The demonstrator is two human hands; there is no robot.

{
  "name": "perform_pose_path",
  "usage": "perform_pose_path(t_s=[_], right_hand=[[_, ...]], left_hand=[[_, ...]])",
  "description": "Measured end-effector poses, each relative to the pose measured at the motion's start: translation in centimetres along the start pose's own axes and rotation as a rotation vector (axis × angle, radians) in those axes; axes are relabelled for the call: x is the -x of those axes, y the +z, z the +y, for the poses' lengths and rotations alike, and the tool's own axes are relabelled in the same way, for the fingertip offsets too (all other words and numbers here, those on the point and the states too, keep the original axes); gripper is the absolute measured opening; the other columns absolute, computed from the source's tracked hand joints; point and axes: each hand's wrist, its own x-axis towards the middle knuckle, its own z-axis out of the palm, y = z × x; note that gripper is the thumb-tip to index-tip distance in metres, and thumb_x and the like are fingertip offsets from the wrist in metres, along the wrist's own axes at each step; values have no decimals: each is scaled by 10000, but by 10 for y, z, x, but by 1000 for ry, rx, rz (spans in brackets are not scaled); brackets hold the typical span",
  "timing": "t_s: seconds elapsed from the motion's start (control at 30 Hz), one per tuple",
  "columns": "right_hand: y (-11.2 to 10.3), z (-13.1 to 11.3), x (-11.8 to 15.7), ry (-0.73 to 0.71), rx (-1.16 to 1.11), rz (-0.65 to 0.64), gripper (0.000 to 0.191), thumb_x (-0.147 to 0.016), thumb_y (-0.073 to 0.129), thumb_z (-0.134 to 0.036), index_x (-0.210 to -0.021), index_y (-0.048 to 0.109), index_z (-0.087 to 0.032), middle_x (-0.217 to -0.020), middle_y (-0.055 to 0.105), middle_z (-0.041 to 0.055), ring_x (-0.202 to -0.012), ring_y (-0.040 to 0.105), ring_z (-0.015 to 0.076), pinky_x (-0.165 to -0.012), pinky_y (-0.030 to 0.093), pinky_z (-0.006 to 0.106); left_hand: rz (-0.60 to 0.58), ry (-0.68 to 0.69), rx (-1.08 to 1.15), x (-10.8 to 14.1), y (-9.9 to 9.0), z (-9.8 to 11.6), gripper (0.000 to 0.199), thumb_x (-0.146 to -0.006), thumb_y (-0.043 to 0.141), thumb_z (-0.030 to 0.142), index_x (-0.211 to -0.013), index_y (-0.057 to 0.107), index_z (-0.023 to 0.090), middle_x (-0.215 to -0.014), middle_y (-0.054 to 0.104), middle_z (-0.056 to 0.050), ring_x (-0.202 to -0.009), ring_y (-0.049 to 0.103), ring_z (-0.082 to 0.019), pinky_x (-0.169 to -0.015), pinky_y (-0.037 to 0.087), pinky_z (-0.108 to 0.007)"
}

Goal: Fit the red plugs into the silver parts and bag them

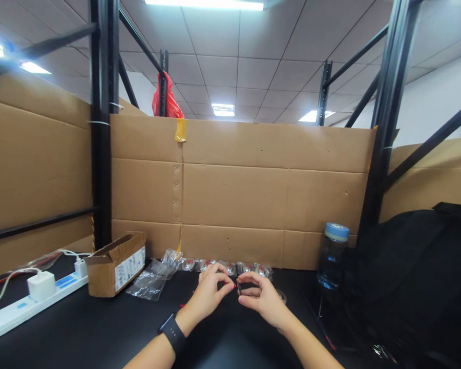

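My left hand, with a dark watch on its wrist, pinches a small red piece whose shape I cannot make out. Close to its right, my right hand holds a thin, shiny piece seen edge-on between thumb and fingers. The two pieces nearly meet; whether they touch is unclear. Behind the hands lies a row of round silver pieces in clear wrapping, some with red centres. A clear round item is partly hidden by my right hand. Red bits show beside my left wrist.
Crumpled clear plastic bags lie left of the hands, beside an opened small cardboard box. Farther left is a white power strip with plugs. A blue-lidded bottle and a black bag stand at right. Cardboard walls enclose the back.
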Motion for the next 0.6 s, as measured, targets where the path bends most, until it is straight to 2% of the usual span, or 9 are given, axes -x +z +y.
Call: perform_pose_path(t_s=[0.2,0.43,0.6], right_hand=[[16,-9,4,-39,-63,26,562,-669,887,-417,-1128,610,-249,-1265,620,77,-1037,708,285,-918,567,455],[18,-10,4,-61,-69,68,547,-668,886,-410,-1107,600,-254,-1236,627,76,-1032,713,295,-938,554,470],[19,-11,5,-55,-70,74,579,-632,898,-451,-1093,599,-268,-1226,628,65,-1002,721,293,-926,569,478]], left_hand=[[104,-46,169,0,19,0,178,-864,665,367,-807,762,229,-1005,693,-63,-1042,604,-243,-967,439,-352],[125,-11,158,4,19,11,107,-856,641,292,-829,725,230,-969,717,-58,-1018,618,-243,-942,462,-362],[106,5,144,4,20,10,105,-853,627,282,-833,716,229,-972,713,-57,-1010,622,-246,-927,467,-363]])
